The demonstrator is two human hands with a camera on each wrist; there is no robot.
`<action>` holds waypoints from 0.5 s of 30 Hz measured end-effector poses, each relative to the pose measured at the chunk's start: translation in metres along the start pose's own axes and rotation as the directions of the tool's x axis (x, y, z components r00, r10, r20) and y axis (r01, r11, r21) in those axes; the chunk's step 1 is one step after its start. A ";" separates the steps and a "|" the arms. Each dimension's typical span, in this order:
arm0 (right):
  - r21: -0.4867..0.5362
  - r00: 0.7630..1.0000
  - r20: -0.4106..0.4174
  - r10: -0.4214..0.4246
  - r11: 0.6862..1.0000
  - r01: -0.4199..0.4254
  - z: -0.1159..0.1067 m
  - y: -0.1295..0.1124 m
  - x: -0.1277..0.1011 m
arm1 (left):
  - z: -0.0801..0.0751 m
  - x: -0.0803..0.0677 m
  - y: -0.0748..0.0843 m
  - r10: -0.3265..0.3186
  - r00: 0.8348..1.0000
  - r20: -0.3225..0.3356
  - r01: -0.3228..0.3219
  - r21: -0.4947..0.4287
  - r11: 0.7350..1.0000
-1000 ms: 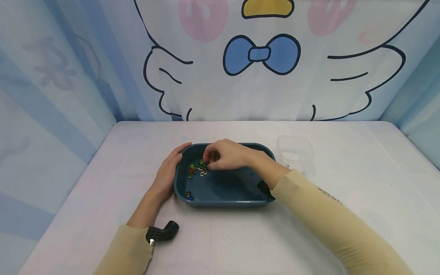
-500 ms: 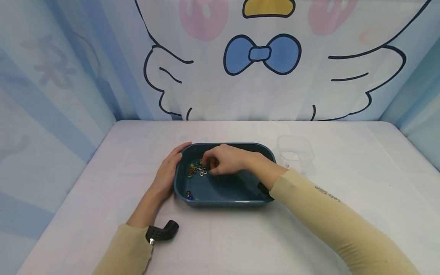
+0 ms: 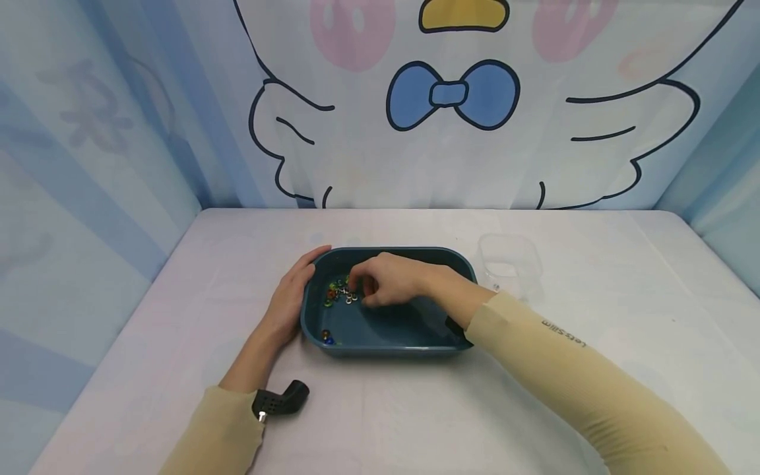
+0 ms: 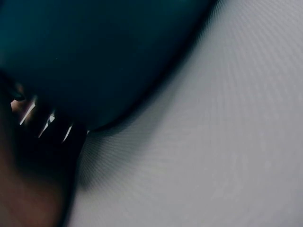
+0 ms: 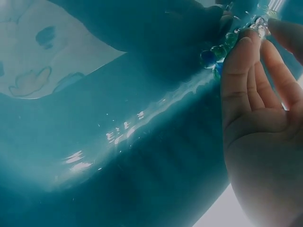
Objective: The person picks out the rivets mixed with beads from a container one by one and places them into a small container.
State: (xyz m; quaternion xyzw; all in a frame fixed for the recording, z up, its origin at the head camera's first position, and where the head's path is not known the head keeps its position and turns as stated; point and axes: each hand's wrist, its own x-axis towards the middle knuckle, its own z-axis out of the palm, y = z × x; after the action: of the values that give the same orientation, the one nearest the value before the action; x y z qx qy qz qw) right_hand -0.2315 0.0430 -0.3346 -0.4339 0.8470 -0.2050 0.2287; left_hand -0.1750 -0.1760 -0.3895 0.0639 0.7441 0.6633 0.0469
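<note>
Left wrist view mostly dark blur, teal tray (image 3: 410, 333) frame centre holds beads (image 3: 340, 294), right hand (image 3: 388, 280) fingers curled over beads, grasp unclear, left hand (image 3: 291, 298) fingers relaxed on tray rim, clear tub (image 3: 509, 264) right of it.

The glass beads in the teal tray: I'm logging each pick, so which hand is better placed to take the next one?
Right. The right hand is inside the teal tray, fingertips at the glass beads; the left hand rests on the tray's outer wall.
</note>
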 end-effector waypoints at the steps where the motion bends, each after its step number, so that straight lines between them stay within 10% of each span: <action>1: 0.001 1.000 -0.002 -0.001 1.000 0.001 0.000 0.000 0.000 | 0.000 0.000 0.000 -0.001 1.000 -0.001 0.001 -0.001 1.000; 15: -0.026 1.000 0.006 0.003 1.000 -0.003 0.000 -0.001 0.001 | 0.001 0.000 0.002 -0.004 1.000 0.005 0.004 -0.012 1.000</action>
State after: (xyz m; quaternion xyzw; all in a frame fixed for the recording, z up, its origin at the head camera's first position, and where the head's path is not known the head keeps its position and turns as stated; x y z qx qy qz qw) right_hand -0.2315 0.0420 -0.3347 -0.4363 0.8494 -0.1924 0.2260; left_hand -0.1746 -0.1751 -0.3875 0.0636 0.7402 0.6675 0.0505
